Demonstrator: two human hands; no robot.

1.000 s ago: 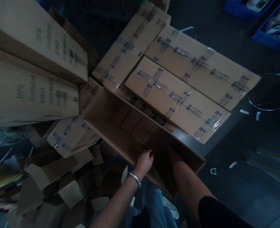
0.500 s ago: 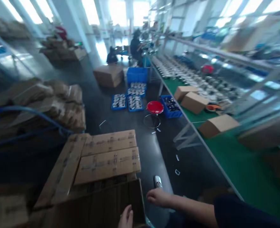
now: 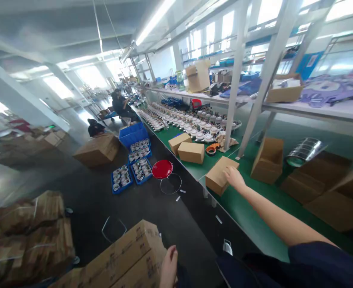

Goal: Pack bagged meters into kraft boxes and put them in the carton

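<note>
Head view: I see the right hand (image 3: 234,177) touching the carton (image 3: 216,175), long axis near-left to far-right (its grip I can't tell); left hand (image 3: 168,265), loosely open, well apart.

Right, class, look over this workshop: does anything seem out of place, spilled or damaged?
Yes, slightly: a few white scraps lie loose on the dark floor between the red stool and the green bench, like dropped litter. The small carton under the right hand shows no obvious damage.
</note>
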